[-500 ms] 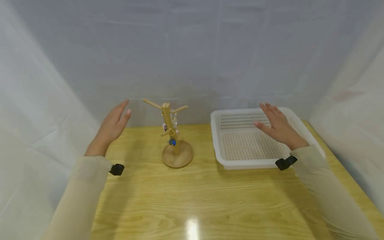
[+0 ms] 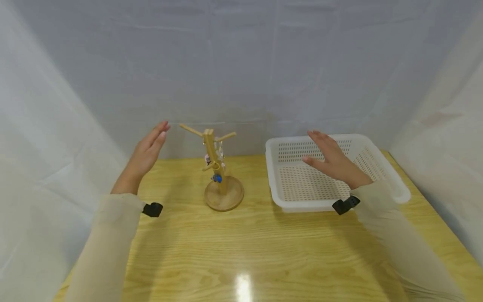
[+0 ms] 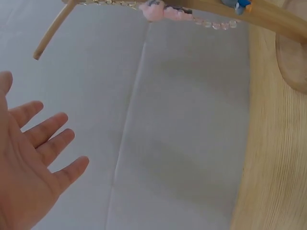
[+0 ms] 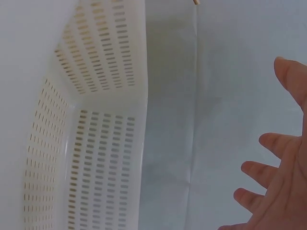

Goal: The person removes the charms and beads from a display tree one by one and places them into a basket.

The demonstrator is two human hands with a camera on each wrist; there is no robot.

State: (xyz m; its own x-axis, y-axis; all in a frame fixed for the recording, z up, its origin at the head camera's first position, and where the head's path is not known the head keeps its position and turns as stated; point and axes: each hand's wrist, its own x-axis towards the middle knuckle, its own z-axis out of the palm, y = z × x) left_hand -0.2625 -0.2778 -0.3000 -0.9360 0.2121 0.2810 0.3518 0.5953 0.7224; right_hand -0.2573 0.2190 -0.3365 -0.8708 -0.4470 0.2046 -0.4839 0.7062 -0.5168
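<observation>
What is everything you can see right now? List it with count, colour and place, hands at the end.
wooden stand: 1, light brown, upright on the table, left of the basket
blue trinket: 1, blue, low on the stand
pink trinket: at least 1, pink, on the stand; other small pieces hang there, too small to count
basket: 1, white, slotted, on the table's right
table: 1, yellowish wood, under stand and basket
sheeting: count unclear, whitish grey, behind and at both sides
wrist devices: 2, black, one per wrist
sleeves: 2, beige, one per arm
left hand: 1, raised left of the stand, holding nothing
right hand: 1, raised by the basket, holding nothing
</observation>
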